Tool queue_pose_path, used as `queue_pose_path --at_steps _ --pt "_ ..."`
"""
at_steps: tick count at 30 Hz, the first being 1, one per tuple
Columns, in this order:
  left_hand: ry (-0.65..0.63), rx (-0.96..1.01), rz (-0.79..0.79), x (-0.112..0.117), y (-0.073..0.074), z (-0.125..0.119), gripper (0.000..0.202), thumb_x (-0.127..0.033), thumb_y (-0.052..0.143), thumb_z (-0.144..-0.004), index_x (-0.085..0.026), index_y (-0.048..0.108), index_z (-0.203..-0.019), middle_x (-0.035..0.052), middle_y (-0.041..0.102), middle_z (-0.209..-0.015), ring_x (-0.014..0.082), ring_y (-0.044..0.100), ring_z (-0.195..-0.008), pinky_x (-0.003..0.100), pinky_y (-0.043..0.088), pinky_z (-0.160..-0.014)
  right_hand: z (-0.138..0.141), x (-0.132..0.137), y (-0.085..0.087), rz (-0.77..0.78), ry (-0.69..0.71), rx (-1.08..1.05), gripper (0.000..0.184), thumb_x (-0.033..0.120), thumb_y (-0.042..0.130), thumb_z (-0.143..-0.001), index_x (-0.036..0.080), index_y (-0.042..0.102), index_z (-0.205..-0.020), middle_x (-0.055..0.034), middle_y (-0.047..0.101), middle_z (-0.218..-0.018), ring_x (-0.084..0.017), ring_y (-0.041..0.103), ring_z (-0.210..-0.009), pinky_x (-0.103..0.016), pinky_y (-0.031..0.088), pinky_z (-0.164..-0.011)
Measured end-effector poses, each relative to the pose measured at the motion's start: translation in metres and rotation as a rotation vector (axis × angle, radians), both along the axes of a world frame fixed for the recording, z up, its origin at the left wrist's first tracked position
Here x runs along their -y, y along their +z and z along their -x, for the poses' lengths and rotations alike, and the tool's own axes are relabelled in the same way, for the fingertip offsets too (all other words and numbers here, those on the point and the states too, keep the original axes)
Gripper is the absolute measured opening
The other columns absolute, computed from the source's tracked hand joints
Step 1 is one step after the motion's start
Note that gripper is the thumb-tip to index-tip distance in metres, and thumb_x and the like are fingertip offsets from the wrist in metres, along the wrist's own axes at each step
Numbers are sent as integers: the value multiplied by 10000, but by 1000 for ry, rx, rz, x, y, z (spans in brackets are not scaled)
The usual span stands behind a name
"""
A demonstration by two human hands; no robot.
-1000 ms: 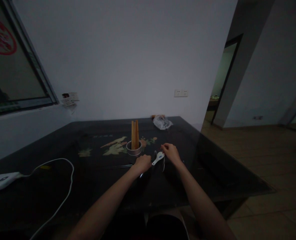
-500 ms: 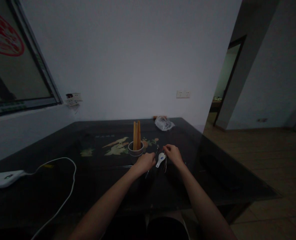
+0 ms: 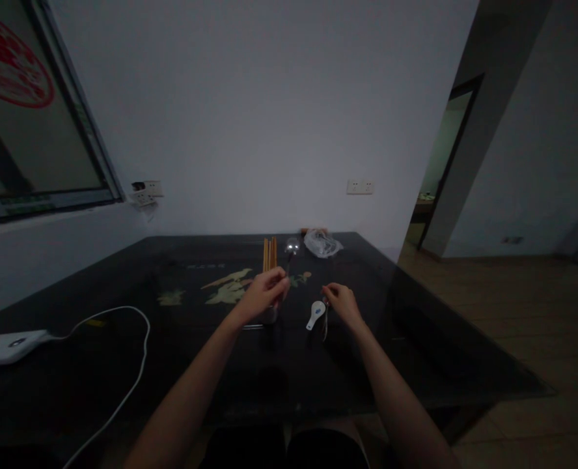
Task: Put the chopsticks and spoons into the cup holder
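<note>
The glossy black rectangular table with a bird-and-flower print point(image 3: 196, 365) bears everything within reach; its sheen suggests a slick top, so light pieces may slide rather than lift at first touch; taking the white spoon near the table's middle as the centre of the clock, the left hand point(image 3: 263, 292) is at ten o'clock, narrow, its fingers closed on a spoon handle; the right hand point(image 3: 342, 303) is at two o'clock, narrow too, thumb and fingertips seemingly pinched on the top of a slim piece.

The slender yellow-brown chopsticks point(image 3: 270, 249) stand upright in a grey round cup point(image 3: 269, 316) at ten o'clock, mostly behind the left hand; they look stiff and light, best taken by their upper ends.

The silver round-bowled metal spoon point(image 3: 292, 247) is in the left hand, bowl up towards eleven o'clock; it should be rigid, light and slippery, safest by the middle of its handle; the short white spoon with a blue mark, probably ceramic, point(image 3: 317, 311) lies with its handle towards seven o'clock, likely smooth and breakable, to be pinched by that handle; smallest is the slim pale shiny utensil point(image 3: 325, 326) below the right fingertips, at three o'clock; its kind I cannot tell, though it looks thin and light, suiting a fingertip hold.
</note>
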State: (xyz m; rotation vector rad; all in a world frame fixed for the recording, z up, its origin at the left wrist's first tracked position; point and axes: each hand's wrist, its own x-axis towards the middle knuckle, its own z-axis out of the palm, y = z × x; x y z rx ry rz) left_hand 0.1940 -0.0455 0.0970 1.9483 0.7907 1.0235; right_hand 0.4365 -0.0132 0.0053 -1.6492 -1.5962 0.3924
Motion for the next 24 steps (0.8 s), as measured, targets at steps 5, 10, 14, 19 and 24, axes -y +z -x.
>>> queue_pose_path --at_steps 5,10,14,19,24 --pt "224 269 -74 -23 -3 36 309 -453 567 -801 -167 474 -725 -31 555 -607 74 510 -478 181 428 -479 4 1 1 -30 34 -3 293 371 464 -839 189 677 -752 -42 689 -674 -164 630 -624 -230 399 -558" --pt "442 441 -109 -40 -13 51 309 -466 593 -770 -166 518 -776 -20 599 -647 93 563 -535 200 473 -549 12 4 8 -121 94 -135 313 409 461 -828 171 654 -765 -46 661 -639 -169 605 -583 -242 413 -537" --pt "492 451 -129 -43 -19 50 301 -449 608 -763 -174 533 -863 -13 643 -676 127 633 -621 220 498 -604 33 7 16 -158 212 -329 346 464 483 -816 153 630 -853 -57 652 -688 -171 604 -611 -251 458 -552" --pt "507 475 -143 -44 -25 46 302 -409 619 -771 -186 483 -921 -16 657 -666 155 672 -666 262 522 -665 73 -2 20 -195 324 -363 508 429 683 -687 183 555 -1112 -61 650 -934 -188 627 -840 -294 512 -706" --pt "526 385 -178 -45 -33 44 238 -386 582 -812 -193 480 -907 -5 681 -708 157 679 -690 261 519 -694 103 -13 10 -50 402 -420 894 327 821 -524 174 397 -1296 -114 592 -1163 -229 599 -1038 -395 470 -920"
